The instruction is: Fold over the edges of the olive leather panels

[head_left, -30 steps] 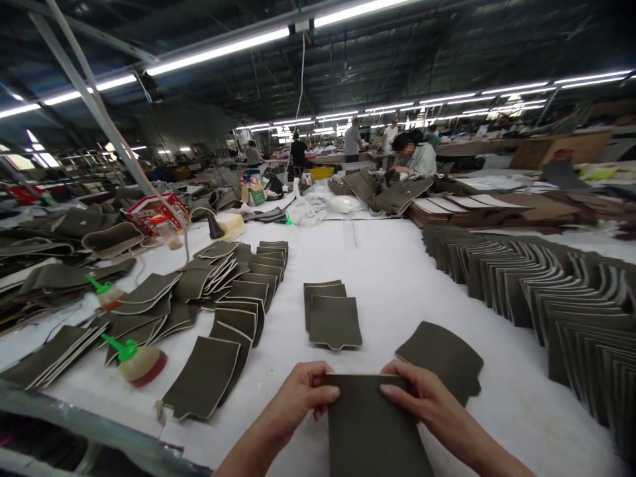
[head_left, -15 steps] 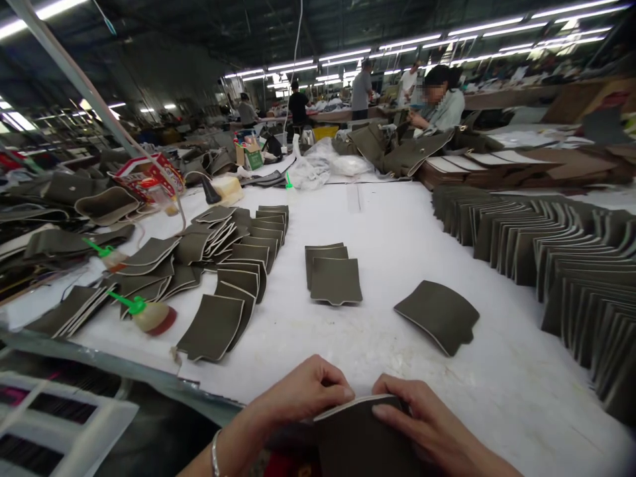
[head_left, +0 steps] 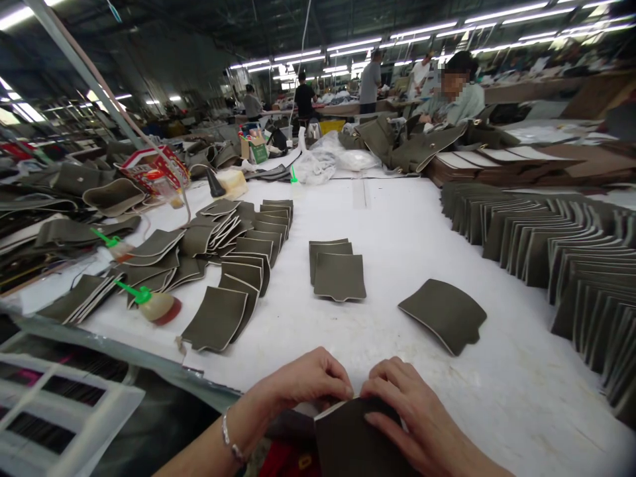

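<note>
At the table's near edge I have a dark olive leather panel (head_left: 360,440) with a pale cut edge along its top. My right hand (head_left: 405,407) grips its upper right part, thumb on the near face and fingers over the top. Closed in a pinch, my left hand (head_left: 318,381) is at the panel's upper left edge; its fingertips are partly hidden. A bracelet circles the left wrist. Beyond my hands lie two overlapping olive panels (head_left: 339,275) and, farther right, a single curved panel (head_left: 444,315).
Fanned rows of panels (head_left: 248,262) lie on the left, beside a green-nozzled squeeze bottle (head_left: 154,305). A long row of upright panels (head_left: 571,265) lines the right side. Plastic bags (head_left: 322,159) and a red bag (head_left: 154,171) sit farther back. A person (head_left: 462,93) works across the table.
My right hand has shifted slightly left along the panel's top edge, its fingers coming closer to my left hand. The view has moved a little. The panels on the table stay put.
</note>
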`<state>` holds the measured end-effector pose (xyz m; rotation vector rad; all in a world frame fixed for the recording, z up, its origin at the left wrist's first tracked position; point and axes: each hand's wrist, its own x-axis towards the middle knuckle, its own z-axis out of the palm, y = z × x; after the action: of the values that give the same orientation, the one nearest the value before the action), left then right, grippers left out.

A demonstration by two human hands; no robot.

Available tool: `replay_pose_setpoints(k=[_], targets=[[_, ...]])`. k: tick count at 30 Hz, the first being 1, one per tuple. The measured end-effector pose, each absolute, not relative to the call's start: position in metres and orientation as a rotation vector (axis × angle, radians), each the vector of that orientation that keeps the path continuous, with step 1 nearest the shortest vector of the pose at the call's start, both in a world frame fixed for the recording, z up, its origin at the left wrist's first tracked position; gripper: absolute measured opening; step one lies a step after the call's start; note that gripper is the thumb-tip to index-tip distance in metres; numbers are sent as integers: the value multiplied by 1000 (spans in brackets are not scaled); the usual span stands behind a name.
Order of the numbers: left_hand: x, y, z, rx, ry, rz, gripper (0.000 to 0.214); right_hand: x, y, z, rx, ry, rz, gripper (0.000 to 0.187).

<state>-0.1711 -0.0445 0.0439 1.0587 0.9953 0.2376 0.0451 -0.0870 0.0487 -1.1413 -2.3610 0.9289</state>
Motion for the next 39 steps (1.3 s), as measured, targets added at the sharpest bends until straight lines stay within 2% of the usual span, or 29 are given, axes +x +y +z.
replay_pose_setpoints(k=[6,10,15,35,39], targets=[[-171,-42,46,1094,982,217,17,35,-87,38,-1045,-2373,639,22],[-169,-46,41,1125,996,229,16,33,-89,30,-940,-2360,419,16],[-165,-54,35,1195,1019,252,12,33,-94,27,-889,-2384,270,16],[-162,-65,33,1383,1091,269,13,34,-92,19,-836,-2410,269,17],[-159,-68,33,1463,1117,259,13,32,-93,11,-800,-2418,249,23]])
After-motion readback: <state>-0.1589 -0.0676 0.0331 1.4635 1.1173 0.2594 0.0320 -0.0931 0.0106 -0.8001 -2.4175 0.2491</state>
